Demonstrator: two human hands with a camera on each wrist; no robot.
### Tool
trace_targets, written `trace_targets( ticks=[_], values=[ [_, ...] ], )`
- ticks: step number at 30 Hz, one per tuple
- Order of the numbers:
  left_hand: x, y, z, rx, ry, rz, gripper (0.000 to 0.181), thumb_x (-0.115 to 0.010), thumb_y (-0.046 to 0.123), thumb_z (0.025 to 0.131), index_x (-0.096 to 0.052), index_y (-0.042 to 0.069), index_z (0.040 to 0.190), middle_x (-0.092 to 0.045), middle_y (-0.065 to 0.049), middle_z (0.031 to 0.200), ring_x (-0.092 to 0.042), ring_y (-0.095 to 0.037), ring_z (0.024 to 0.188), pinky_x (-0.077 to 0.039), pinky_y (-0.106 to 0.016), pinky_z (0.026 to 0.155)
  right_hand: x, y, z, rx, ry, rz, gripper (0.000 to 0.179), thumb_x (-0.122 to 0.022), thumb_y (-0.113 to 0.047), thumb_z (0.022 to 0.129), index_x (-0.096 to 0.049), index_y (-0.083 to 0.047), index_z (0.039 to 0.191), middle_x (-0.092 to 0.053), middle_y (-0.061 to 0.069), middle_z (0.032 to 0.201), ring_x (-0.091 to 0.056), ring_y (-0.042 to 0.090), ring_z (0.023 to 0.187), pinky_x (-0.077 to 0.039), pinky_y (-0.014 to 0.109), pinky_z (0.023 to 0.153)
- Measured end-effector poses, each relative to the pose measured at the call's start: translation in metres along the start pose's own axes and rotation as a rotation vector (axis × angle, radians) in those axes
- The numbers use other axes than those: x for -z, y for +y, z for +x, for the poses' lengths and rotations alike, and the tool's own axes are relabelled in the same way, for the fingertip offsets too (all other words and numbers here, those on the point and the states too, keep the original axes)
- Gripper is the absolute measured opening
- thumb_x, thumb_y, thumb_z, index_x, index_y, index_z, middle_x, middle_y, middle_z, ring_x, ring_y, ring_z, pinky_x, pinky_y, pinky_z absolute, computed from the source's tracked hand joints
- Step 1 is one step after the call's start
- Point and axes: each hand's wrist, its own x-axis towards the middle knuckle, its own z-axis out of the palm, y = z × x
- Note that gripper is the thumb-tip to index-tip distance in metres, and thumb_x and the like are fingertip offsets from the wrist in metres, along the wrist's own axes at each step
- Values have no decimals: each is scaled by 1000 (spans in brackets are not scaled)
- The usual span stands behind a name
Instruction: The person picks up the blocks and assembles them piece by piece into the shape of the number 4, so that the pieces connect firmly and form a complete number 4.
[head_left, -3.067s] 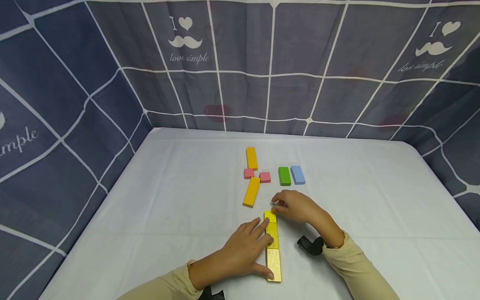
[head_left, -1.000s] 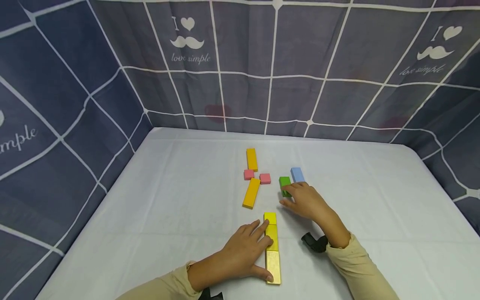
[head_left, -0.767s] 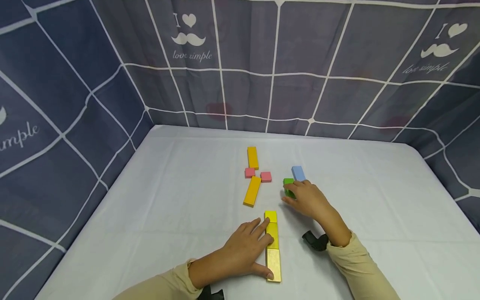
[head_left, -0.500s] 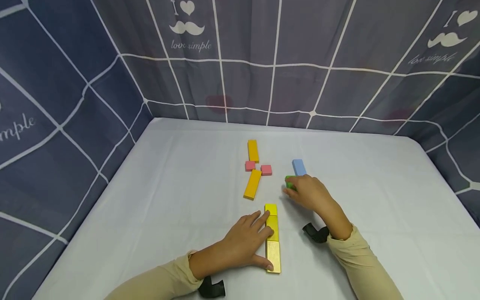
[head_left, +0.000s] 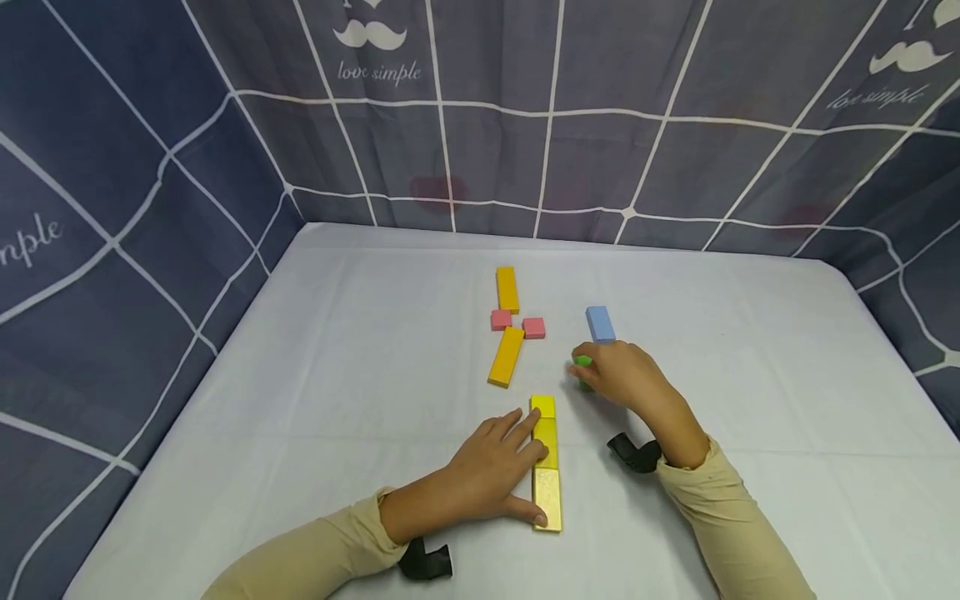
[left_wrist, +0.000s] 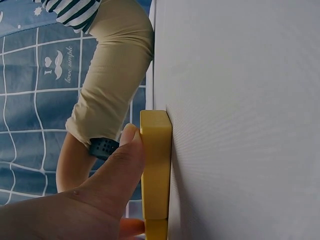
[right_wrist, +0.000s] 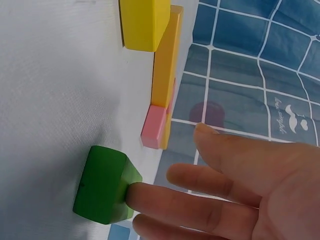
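In the head view, three yellow blocks lie end to end in a row: a small block [head_left: 543, 405], a longer block [head_left: 551, 440] and a gold-toned block [head_left: 548, 492]. My left hand [head_left: 489, 468] rests along their left side, fingers spread, fingertips on the row and thumb by its near end. The left wrist view shows that thumb against the gold-toned block [left_wrist: 156, 165]. My right hand [head_left: 626, 377] is over a green block [head_left: 583, 361]. In the right wrist view, extended fingers touch one side of the green block [right_wrist: 100, 185], while the thumb stands apart from it.
A blue block [head_left: 600, 323] lies just beyond my right hand. Farther back on the white tablecloth [head_left: 375, 350] are two orange-yellow blocks [head_left: 507, 358] and two small pink blocks [head_left: 534, 327]. Grey gridded curtains [head_left: 495, 150] enclose the back and sides.
My right hand has left the small yellow block and gone to the green block, which has shifted toward me, away from beside the blue one. The left hand stays by the row.
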Motion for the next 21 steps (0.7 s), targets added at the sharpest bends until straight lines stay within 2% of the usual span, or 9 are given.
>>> trace_targets(
  ticks=[5, 12, 16, 19, 21],
  values=[
    [4, -2, 3, 18, -10, -2, 75, -56, 74, 72, -51, 23, 127, -32, -10, 153, -35, -29, 138, -35, -40, 108, 4, 0, 4, 0, 8, -17, 27, -68, -22, 87, -68, -3, 106, -66, 2, 68, -51, 14, 55, -47, 30, 56],
    [1, -1, 1, 12, 1, -3, 74, -56, 75, 71, -51, 24, 125, -34, -10, 152, -37, -29, 137, -36, -40, 107, 2, 0, 3, -35, -39, 28, 30, -66, -23, 88, -67, -3, 110, -66, 0, 69, -51, 11, 58, -47, 29, 59],
    [-2, 0, -1, 3, 17, 14, 74, -56, 75, 71, -52, 24, 123, -36, -10, 151, -39, -29, 136, -37, -39, 106, -2, 1, 1, -42, -8, 50, 32, -68, -23, 87, -66, -3, 111, -65, 0, 70, -51, 10, 59, -47, 28, 59],
    [-3, 1, -1, 0, 34, 24, 74, -56, 75, 71, -52, 24, 123, -37, -10, 151, -40, -28, 135, -37, -38, 106, -3, 2, 1, -72, 28, 28, 33, -68, -23, 86, -66, -3, 112, -68, 3, 77, -54, 14, 65, -47, 31, 59],
    [-3, 1, -1, -2, 39, 25, 74, -57, 75, 70, -52, 24, 123, -37, -10, 150, -40, -28, 135, -37, -38, 106, -3, 3, 3, -111, 21, 3, 35, -69, -23, 86, -65, -2, 114, -70, 8, 86, -58, 19, 73, -49, 34, 62]
  ],
)
